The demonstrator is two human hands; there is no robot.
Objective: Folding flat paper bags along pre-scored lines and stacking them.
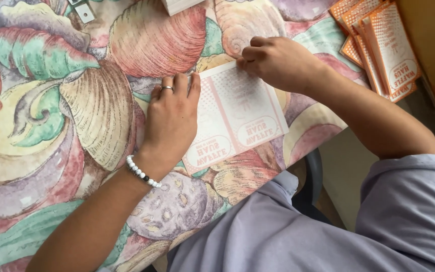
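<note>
At nine o'clock of the scene, only the shell-patterned tablecloth [51, 126], all cream, pink and green swirls. Toward the centre, the left hand [172, 118], laid flat and palm down, fingers loosely together and pointing to twelve o'clock, closed on nothing; fingertips and palm pressing the left edge of a pale printed paper sheet [237, 116]. A ring [167, 88] on one finger, a white bead bracelet [143, 173] at the wrist, toward seven o'clock of the hand. The sheet itself flat on the cloth at the middle of the view, near the table's front edge, printed side apparently down, faint pink print showing through, a crease line running along its length. At one o'clock of the sheet, the right hand [278, 63], fingers curled in and bunched, tips pinching or pressing the sheet's top corner; which of the two, impossible to tell. Hands apart, one at each side of the sheet. At two o'clock, by the table's far right edge, a fanned stack of orange printed sleeves [378, 45], untouched. At five o'clock, lavender clothing [328, 226] beneath the forearm
</note>
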